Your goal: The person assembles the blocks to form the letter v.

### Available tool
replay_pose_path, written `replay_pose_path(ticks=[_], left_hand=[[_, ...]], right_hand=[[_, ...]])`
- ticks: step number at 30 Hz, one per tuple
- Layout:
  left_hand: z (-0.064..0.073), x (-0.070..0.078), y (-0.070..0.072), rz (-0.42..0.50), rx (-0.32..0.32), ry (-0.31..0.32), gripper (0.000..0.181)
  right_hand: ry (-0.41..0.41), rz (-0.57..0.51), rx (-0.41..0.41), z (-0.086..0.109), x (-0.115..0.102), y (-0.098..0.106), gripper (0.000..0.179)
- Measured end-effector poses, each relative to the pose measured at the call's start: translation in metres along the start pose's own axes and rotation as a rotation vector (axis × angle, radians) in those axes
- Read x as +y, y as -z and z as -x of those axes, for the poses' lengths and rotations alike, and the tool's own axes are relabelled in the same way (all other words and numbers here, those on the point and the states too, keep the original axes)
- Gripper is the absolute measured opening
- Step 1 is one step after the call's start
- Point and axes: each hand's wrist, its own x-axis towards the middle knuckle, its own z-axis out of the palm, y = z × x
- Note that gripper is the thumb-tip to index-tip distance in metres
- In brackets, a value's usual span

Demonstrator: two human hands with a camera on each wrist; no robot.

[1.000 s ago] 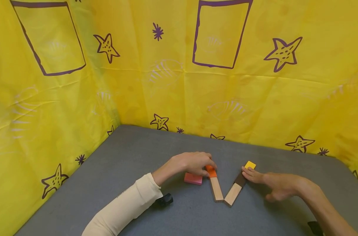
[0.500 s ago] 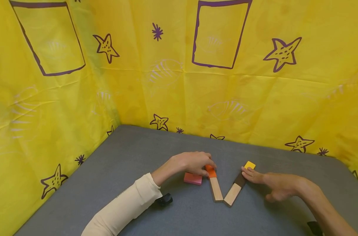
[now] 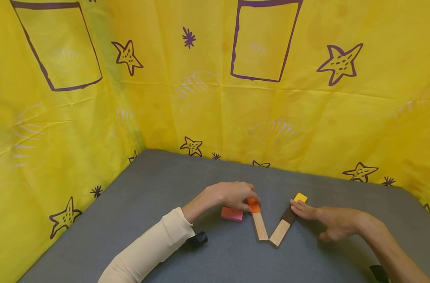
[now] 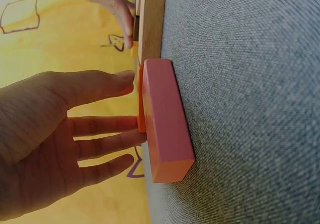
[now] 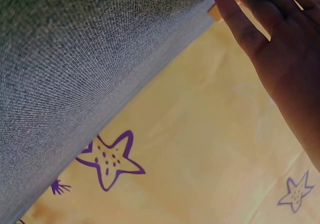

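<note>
My left hand (image 3: 233, 194) pinches an orange block (image 3: 254, 207) between thumb and fingers, its far end partly hidden. The orange block lies end to end with a plain wooden block (image 3: 260, 227). A second plain wooden block (image 3: 279, 233) meets the first at the near tip of a V. On that right arm follow a dark brown block (image 3: 288, 216) and a yellow block (image 3: 300, 197). The straight fingers of my right hand (image 3: 329, 222) rest on the brown and yellow blocks. A pink block (image 4: 167, 116) lies beside my left hand, apart from the V.
The grey cloth-covered table (image 3: 172, 177) extends around the blocks. Yellow fabric (image 3: 200, 110) with purple starfish drawings stands behind it and along the left side. A black strap part (image 3: 198, 239) shows under the left wrist.
</note>
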Motion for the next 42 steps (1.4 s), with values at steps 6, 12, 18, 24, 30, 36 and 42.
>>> replay_pose_path(ticks=[6, 12, 18, 24, 30, 36, 42], left_hand=[[0.0014, 0.0006, 0.0011, 0.002, -0.009, 0.005, 0.04], [0.0009, 0.0018, 0.0015, -0.001, -0.019, 0.007, 0.04], [0.0002, 0.0018, 0.0024, 0.0, -0.026, 0.007, 0.042], [0.0013, 0.0014, 0.0038, 0.013, -0.028, 0.005, 0.043], [0.0025, 0.001, 0.0035, 0.015, -0.021, 0.009, 0.043], [0.0012, 0.0008, 0.003, 0.014, -0.017, 0.001, 0.042], [-0.0003, 0.0008, 0.0005, 0.003, -0.011, -0.006, 0.041]], right_hand=[[0.005, 0.017, 0.013, 0.0008, 0.0011, -0.001, 0.099], [0.009, 0.016, 0.015, 0.0015, 0.0014, -0.0018, 0.098], [0.006, 0.005, 0.008, 0.0018, 0.0019, -0.0017, 0.098], [-0.002, -0.004, 0.003, 0.0021, 0.0008, -0.0012, 0.097], [-0.004, -0.001, -0.001, 0.0007, 0.0008, -0.0001, 0.096], [-0.019, 0.004, -0.001, 0.001, -0.0005, 0.0004, 0.097], [-0.025, -0.006, -0.01, 0.0017, -0.0001, 0.0001, 0.097]])
